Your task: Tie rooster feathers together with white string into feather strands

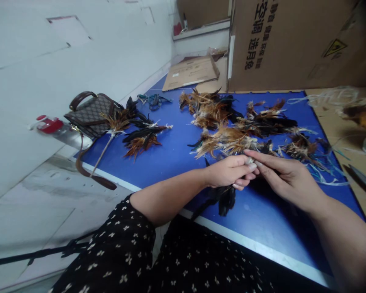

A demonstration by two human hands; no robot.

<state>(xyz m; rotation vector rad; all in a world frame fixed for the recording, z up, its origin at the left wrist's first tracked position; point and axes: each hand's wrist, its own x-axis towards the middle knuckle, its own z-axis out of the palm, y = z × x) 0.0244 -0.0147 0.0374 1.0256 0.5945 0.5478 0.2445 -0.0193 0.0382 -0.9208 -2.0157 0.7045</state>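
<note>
My left hand (228, 171) is closed around a bunch of black feathers (227, 200), whose dark tips hang out below the fist over the near part of the blue table. My right hand (288, 177) meets it from the right, its thumb and fingers pinched together at the left fingertips. What lies in that pinch is too small and covered to make out. Just beyond both hands are piles of brown and tan feathers (222, 140), and farther back another brown pile (209, 108). Dark and brown feathers (265, 122) lie to the right.
On the left stand a patterned handbag (94, 114) and a red-capped bottle (59, 130), near more feathers (144, 138). Teal feathers (154, 101) lie behind. A large cardboard box (299, 44) rises at the back; scissors-like dark blades (362, 181) lie at right on the blue table's (158, 167) far side.
</note>
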